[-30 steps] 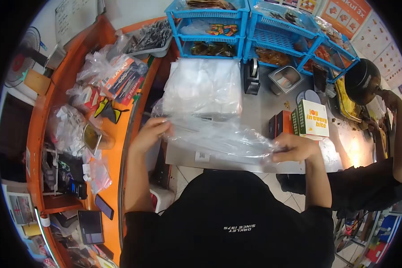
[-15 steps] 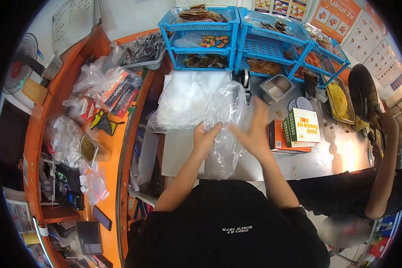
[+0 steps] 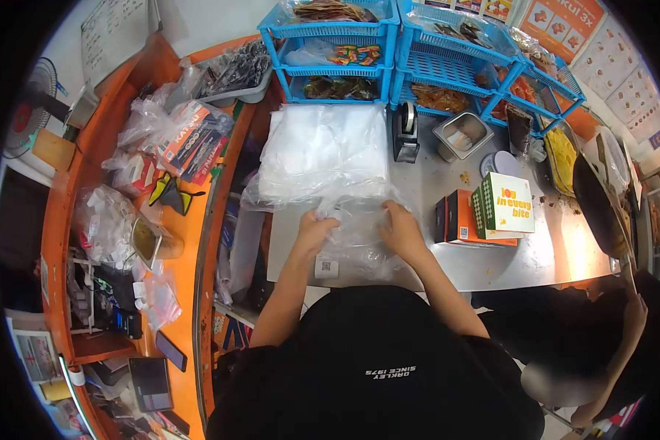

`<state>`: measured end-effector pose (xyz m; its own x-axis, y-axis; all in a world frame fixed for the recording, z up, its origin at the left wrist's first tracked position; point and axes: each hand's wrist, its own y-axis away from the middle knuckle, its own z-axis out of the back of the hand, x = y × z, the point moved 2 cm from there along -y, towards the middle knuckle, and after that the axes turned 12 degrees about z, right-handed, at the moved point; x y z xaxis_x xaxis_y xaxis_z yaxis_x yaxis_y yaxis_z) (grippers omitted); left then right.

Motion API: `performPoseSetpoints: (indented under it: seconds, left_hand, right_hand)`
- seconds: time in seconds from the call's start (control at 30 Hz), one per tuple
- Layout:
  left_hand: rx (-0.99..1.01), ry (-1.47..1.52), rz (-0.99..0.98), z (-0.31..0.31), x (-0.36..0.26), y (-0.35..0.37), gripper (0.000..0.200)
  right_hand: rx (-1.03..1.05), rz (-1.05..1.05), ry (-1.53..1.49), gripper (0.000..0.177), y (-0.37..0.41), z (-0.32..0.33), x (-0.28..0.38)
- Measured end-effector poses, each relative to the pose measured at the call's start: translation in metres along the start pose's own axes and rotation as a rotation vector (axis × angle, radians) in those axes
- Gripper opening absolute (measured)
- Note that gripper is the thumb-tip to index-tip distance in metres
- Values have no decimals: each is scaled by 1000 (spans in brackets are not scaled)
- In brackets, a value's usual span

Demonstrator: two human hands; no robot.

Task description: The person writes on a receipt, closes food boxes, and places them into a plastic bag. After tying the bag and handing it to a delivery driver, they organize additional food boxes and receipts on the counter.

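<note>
The bag (image 3: 356, 224) hung between the two hands above the near edge of the surface (image 3: 484, 265). The left hand (image 3: 317, 230) had its fingers pinched on the bag's left side; the right hand's (image 3: 402, 232) fingers were bent against its right side, their grip unclear. A strip of metal ran between the right hand and the boxes (image 3: 500, 208); the stack (image 3: 326, 150) lay just beyond, toward the far edge. The bag looked clear, crumpled and shiny.
</note>
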<state>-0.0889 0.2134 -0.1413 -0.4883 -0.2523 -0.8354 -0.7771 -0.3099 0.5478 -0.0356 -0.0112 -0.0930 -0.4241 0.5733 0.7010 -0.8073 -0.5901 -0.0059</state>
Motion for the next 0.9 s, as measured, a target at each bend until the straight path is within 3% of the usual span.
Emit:
performPoseSetpoints:
  seconds: [0.03,0.07,0.1,0.13,0.17,0.23,0.27,0.3,0.37,0.47,0.53,0.57,0.63,0.67,0.7,0.77,0.8,0.87,0.9]
  left_hand:
    - [-7,46,-60,5,3,-6,25]
    - [-9,46,-61,14,-6,-4,25]
    - [-190,-317,-224,27,-26,7,26]
    - [-368,-683,-379,33,-43,21,28]
    - [-368,-687,-370,28,-58,42,28]
    - [-677,-1113,-834,-1,-92,87,35]
    - [-447,-1003,-849,-15,-87,87,38]
    - [-224,-888,-857,-30,-79,87,41]
    - [260,-1099,-659,-62,-43,64,45]
    - [83,-1324,-823,-65,3,30,62]
    - [-93,-1768,-498,-53,5,28,85]
    - [-110,-1770,-508,-53,1,28,85]
    - [116,-1877,-257,-58,-12,36,106]
    - [154,-1832,-198,-58,-17,35,105]
    - [194,-1787,-145,-56,-20,32,104]
    - [311,-1684,-190,-47,-18,26,94]
    - [299,-1688,-207,-40,-26,25,94]
    - [528,-1169,-419,-26,-57,38,73]
    - [518,-1168,-432,-18,-72,38,73]
  right_hand:
    - [-1,0,-1,56,6,-10,-13]
    - [67,-10,264,69,13,-20,-28]
    - [137,-19,528,81,17,-25,-36]
    - [236,-64,532,101,17,-22,-23]
    - [244,-66,527,101,20,-16,-8]
    - [205,-52,694,100,19,-2,13]
    - [201,-43,696,100,14,-4,9]
    - [260,-41,598,103,9,-10,-1]
    - [310,-20,505,105,1,-20,-11]
    - [265,-4,584,99,11,-25,-18]
    - [111,83,794,81,24,-12,-12]
    - [95,92,797,81,12,-5,-6]
    - [654,-137,594,67,-10,6,14]
    - [433,-41,404,43,-25,8,7]
    - [415,-33,406,43,-46,15,18]
    - [70,88,60,23,-106,46,55]
    - [-64,203,0,21,-137,54,60]
    - [-351,434,-35,21,-205,66,68]
    - [-506,549,-13,26,-236,70,74]
